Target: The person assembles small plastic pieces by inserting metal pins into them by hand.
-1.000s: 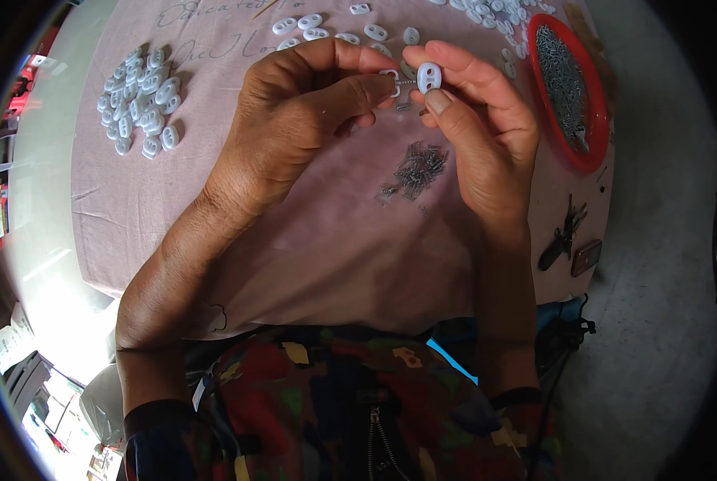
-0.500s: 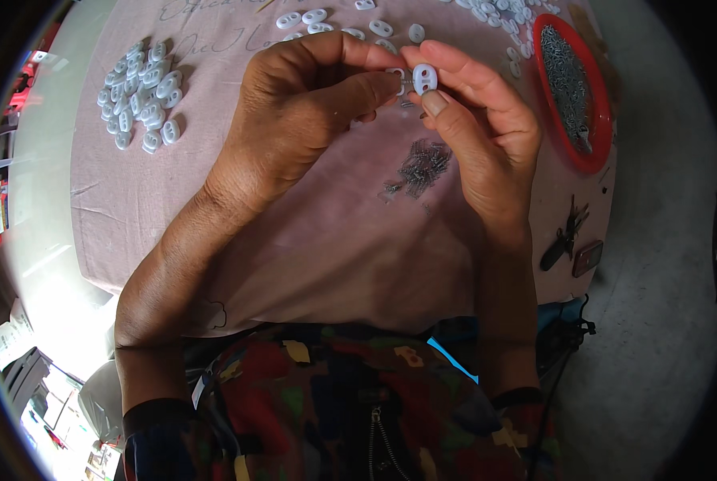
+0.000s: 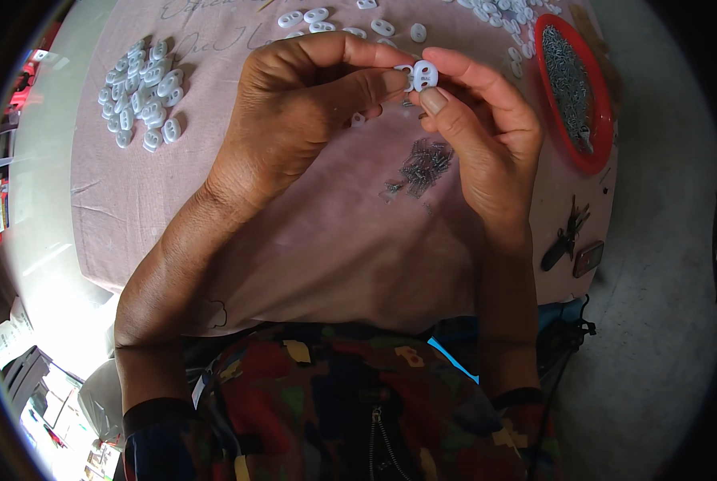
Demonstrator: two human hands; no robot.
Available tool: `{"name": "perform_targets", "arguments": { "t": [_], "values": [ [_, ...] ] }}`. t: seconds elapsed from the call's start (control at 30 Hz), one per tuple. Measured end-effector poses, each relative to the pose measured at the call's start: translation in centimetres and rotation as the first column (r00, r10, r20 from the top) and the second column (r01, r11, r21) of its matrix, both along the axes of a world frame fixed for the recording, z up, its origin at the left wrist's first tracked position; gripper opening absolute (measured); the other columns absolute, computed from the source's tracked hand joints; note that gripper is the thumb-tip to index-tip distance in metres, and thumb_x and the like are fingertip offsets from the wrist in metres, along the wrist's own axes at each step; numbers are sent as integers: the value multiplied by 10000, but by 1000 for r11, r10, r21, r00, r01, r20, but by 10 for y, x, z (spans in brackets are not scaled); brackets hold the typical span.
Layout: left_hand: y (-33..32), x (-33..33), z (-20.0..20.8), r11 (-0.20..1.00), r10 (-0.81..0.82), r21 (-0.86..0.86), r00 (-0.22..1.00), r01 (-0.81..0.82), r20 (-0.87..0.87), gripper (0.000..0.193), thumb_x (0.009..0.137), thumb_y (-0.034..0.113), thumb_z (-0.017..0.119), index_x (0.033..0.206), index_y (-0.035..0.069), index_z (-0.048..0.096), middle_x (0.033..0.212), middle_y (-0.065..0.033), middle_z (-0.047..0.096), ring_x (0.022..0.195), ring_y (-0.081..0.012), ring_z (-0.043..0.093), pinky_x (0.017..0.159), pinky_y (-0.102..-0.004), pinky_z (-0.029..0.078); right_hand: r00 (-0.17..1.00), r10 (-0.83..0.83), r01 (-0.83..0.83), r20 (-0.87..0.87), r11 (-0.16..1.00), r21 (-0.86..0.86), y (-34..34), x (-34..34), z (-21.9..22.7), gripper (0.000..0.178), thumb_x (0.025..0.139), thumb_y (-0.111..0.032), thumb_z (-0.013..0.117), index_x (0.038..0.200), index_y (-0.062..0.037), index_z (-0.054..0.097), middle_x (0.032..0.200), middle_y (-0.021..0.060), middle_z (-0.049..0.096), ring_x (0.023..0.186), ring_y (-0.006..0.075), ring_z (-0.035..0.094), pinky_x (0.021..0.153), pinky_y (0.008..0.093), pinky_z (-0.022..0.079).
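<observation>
Above the cloth-covered table, my two hands meet over a two-hole white cord lock. My right hand point(image 3: 491, 132) pinches its oval body point(image 3: 426, 76) between thumb and fingers. A smaller white plunger point(image 3: 407, 74) is held by my left hand point(image 3: 290, 108), thumb against index finger, and its end meets the side of the body. Another bit of white plastic point(image 3: 357, 119) shows under my left fingers; what it belongs to is hidden. Just below the hands, a heap of small metal springs point(image 3: 424, 167) lies on the pink tablecloth point(image 3: 334, 264).
At the left is a pile of white cord locks point(image 3: 138, 92). Loose white pieces point(image 3: 316, 15) lie beyond my hands, with more small ones point(image 3: 499, 12) at the far right. A red dish point(image 3: 604, 128) holds many springs. Keys point(image 3: 567, 236) and a small dark device point(image 3: 588, 259) sit near the right edge.
The plunger and the body have come closer together; the spring that showed between them is now out of sight. My left fingers have shifted slightly right.
</observation>
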State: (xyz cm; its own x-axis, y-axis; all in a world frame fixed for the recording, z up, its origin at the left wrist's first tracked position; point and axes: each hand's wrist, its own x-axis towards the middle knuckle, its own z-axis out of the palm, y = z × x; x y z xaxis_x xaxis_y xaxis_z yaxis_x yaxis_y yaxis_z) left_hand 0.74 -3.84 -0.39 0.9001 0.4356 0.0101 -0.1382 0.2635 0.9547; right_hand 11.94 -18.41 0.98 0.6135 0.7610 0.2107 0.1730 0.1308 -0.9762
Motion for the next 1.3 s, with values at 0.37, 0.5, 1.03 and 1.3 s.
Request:
{"name": "perform_targets", "arguments": {
  "t": [0.37, 0.5, 1.03, 1.3],
  "values": [
    [0, -2, 4, 999, 24, 38, 999, -22, -42, 167, 860, 116, 671, 1015, 59, 694, 827, -11, 687, 690, -57, 552, 634, -207, 415, 999, -32, 32, 15, 999, -6, 1, -3, -2, 294, 865, -9, 631, 1158, 15, 621, 973, 78, 669, 796, 95, 629, 655, 192, 490],
    [2, -3, 2, 998, 2, 66, 1000, -4, 25, 158, 858, 107, 671, 1006, 56, 697, 828, -13, 688, 694, -64, 559, 638, -207, 426, 998, -12, 12, 58, 1000, 7, 0, -3, -5, 290, 869, -9, 629, 1158, 14, 623, 953, 74, 672, 775, 89, 626, 653, 190, 492],
    [5, -1, 12, 998, -55, -15, 996, 54, -71, 199, 873, 121, 656, 1055, 42, 664, 862, -13, 676, 728, -60, 564, 660, -200, 436, 998, -41, 42, -41, 999, 23, 5, -9, -4, 301, 901, -8, 577, 1200, 22, 594, 939, 72, 662, 763, 80, 598, 650, 200, 479],
    [8, -3, 16, 969, -154, -220, 970, 111, -190, 252, 870, 144, 657, 1101, 48, 624, 961, -18, 664, 812, -73, 612, 702, -194, 468, 991, -55, 45, 122, 996, 83, 7, -14, -10, 346, 833, 37, 651, 1175, 51, 595, 994, 97, 633, 838, 120, 633, 710, 239, 532]
  ]
}}
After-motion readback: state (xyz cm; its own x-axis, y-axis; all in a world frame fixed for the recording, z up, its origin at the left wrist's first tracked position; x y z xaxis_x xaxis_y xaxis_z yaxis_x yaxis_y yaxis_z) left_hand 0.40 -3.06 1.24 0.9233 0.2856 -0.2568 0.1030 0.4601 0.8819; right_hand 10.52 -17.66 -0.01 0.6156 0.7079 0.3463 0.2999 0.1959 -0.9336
